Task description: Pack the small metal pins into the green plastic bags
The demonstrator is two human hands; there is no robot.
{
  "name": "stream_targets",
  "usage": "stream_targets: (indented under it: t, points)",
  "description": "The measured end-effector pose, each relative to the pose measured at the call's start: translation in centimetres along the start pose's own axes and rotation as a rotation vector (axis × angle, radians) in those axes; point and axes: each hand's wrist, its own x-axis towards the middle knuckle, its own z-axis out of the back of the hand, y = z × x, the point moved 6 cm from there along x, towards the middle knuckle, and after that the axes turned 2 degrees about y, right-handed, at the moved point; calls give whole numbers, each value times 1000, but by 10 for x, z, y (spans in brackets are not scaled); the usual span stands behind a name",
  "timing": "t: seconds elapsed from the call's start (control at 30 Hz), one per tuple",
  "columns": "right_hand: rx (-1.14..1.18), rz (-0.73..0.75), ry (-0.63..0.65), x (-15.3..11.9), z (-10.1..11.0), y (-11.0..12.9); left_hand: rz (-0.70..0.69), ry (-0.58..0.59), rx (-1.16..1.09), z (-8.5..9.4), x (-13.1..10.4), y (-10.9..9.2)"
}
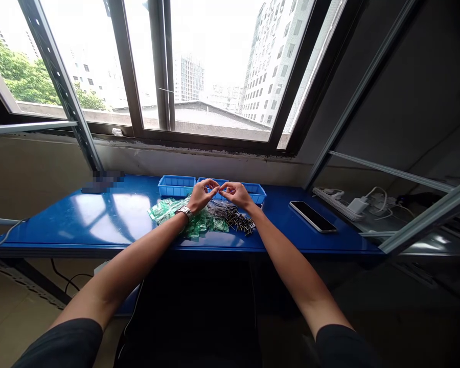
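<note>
My left hand (203, 194) and my right hand (235, 194) meet fingertip to fingertip above the table, in front of the blue bins. Both are closed in a pinch; whatever lies between the fingertips is too small to make out. Beneath my left hand spreads a heap of small green-tinted clear plastic bags (193, 225). Under my right hand lies a pile of small black pieces with metallic shafts, like screws (242, 223). Some greyish small parts (217, 208) sit between the two heaps, partly hidden by my hands.
Blue plastic bins (176, 186) line the back of the blue table (61, 225). A phone (313, 216) lies to the right. Beyond it, a power strip (339, 204) and a white charger (357, 205) rest by metal shelf posts. A blurred dark object (101, 182) stands back left.
</note>
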Motion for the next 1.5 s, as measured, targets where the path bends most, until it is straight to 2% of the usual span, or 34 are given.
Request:
stream_targets:
  t: [0.13,0.37,0.5,0.7,0.97,1.23,1.5]
  points:
    - [-1,-13,31,1,-3,-2,5,10,-9,0,0,-1]
    - [-18,-21,-87,-1,6,0,9,-1,4,0,1,0]
    - [-8,-13,-138,-2,10,4,-2,39,42,-3,0,0]
    - [6,-2,-126,-2,8,6,-26,96,86,-8,-2,-4]
    - [15,-11,-121,-1,10,3,-3,4,55,0,-1,-3]
    - [21,-20,16,1,-3,-2,-3,-6,19,1,-1,-2]
    - [11,-13,-90,-1,7,0,4,-14,34,1,0,-2]
